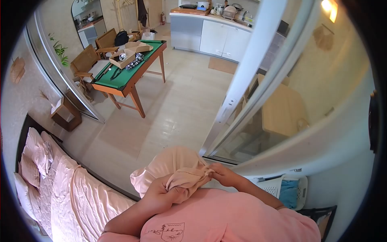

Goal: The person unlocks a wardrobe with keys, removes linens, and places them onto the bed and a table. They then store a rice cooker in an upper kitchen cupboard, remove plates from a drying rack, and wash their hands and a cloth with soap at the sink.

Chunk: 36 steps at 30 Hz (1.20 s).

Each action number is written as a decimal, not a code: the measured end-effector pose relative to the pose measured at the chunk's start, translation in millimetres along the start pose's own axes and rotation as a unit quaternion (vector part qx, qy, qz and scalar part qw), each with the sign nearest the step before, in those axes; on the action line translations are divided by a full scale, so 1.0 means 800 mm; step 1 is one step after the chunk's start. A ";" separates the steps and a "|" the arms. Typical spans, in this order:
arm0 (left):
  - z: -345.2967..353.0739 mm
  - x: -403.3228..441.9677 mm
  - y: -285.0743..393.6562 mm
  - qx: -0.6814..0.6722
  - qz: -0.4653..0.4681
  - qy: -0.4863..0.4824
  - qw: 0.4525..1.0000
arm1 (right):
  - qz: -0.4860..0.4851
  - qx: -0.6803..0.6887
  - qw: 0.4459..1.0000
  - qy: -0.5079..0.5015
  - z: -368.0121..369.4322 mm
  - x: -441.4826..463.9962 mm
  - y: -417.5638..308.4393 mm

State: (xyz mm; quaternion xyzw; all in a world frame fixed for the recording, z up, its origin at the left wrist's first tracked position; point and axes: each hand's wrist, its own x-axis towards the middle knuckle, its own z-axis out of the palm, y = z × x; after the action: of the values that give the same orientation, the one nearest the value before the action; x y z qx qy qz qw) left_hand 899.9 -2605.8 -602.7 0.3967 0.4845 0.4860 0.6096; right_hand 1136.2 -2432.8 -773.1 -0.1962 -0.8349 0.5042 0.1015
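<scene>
A peach-coloured pillowcase bulges out in front of my chest, its near end gathered and folded. What fills it is hidden. My left hand is closed around the folded cloth on the near side, the thumb lying over it. On the other side, my right hand pinches the twisted edge of the same cloth, with the fingertips partly hidden in the folds. The pillowcase is held up just above my pink shirt.
To the left is a bed with pink sheets and several pillows. Ahead, a small green pool table carries boxes and an umbrella. A sliding glass door stands at right, near a white laundry basket. Kitchen cabinets line the back.
</scene>
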 end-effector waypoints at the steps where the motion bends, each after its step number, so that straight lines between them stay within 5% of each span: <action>1: -0.008 0.017 0.008 -0.003 0.000 0.004 1.000 | 0.021 0.012 0.999 -0.028 -0.009 0.010 0.005; 10: -0.097 0.118 0.090 0.074 -0.018 0.044 0.996 | 0.079 0.203 0.974 -0.067 -0.084 0.152 0.009; 15: -0.202 0.217 0.114 0.140 -0.014 -0.021 0.990 | 0.120 0.267 0.955 -0.037 -0.105 0.259 0.043; 17: -0.256 0.272 0.112 0.148 0.006 -0.028 0.989 | 0.232 0.440 0.867 -0.010 -0.115 0.308 0.042; 23: -0.430 0.439 0.179 0.132 -0.026 -0.118 0.984 | 0.242 0.361 0.891 0.135 -0.153 0.495 0.044; 27: -0.493 0.557 0.233 0.109 -0.071 -0.207 0.970 | 0.209 0.397 0.855 0.258 -0.182 0.563 0.060; 36: -0.555 0.886 0.253 0.071 -0.129 -0.225 0.963 | 0.237 0.390 0.844 0.282 -0.372 0.728 0.168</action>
State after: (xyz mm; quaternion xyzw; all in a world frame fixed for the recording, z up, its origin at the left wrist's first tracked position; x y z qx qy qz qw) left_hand 465.5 -1864.3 -650.7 0.4725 0.4152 0.2656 0.7306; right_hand 750.5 -1888.2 -768.4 -0.4659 -0.4324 0.7201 0.2781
